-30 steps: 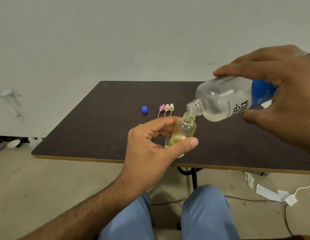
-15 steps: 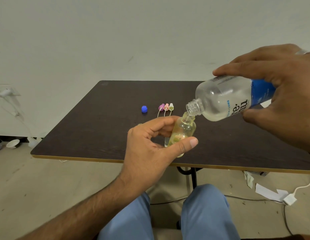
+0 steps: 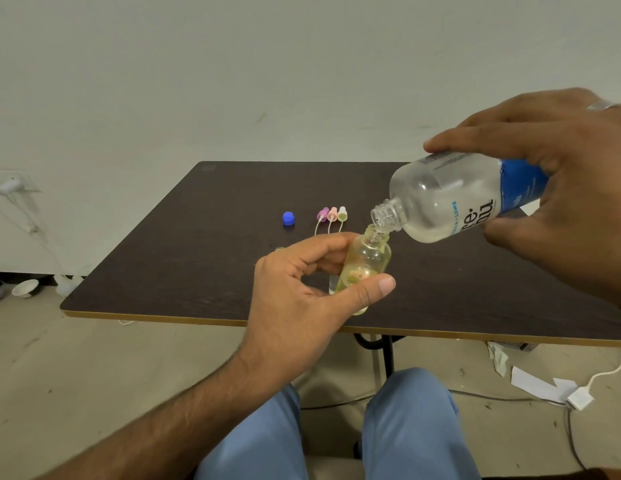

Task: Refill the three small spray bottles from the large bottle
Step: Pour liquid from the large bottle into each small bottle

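Left hand [image 3: 302, 299] raised over table edge, forearm bare, thumb and curled fingers gripping small bottle [image 3: 366, 265] upright. Right hand [image 3: 558, 188] higher, at right, fingers on top, thumb beneath, holding large bottle [image 3: 447, 206] tilted, mouth down-left above small bottle's neck.

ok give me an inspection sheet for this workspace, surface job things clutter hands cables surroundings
surface: dark wood-grain table, light edge band along the near side.
job's things: large bottle tilted, its open neck at the mouth of the small bottle; another clear bottle partly hidden behind the left hand; three spray tops in purple, pink and pale, lying side by side; blue cap left of them.
clutter: nothing seen on the table.
hands: left hand grips the small bottle; right hand grips the large bottle.
cables: white cable with plug on the floor at right.
surroundings: plain wall, paper scraps, small bowl on the floor at left.
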